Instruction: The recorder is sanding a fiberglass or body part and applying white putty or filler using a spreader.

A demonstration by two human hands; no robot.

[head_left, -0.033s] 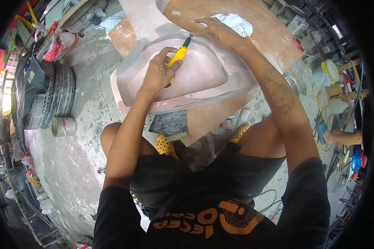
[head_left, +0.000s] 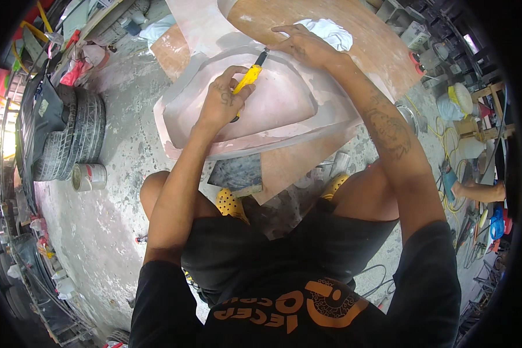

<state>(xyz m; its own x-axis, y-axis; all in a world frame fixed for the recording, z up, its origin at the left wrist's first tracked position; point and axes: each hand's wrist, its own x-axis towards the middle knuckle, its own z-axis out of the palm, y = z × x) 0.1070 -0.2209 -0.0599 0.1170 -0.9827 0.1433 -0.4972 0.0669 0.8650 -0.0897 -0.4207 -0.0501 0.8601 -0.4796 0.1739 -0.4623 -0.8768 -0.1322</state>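
My left hand (head_left: 225, 98) is closed round a yellow and black utility knife (head_left: 250, 78), its tip pointing up and away to the right. That tip meets the far edge of a pale pink and grey moulded panel (head_left: 261, 95), which has a raised rim round a shallow hollow. Beyond it, my right hand (head_left: 303, 47) reaches over the rim with its fingers stretched out and apart, the fingertips close to the knife's tip. Whether they touch the blade is too small to tell.
A brown board (head_left: 383, 49) lies beneath the panel, with a white cloth (head_left: 329, 33) on it. To the left stand tyres (head_left: 87, 124) and a tin can (head_left: 89, 177). A dark sheet (head_left: 236, 173) lies near my feet. At the far right another person's arm (head_left: 478, 192) shows.
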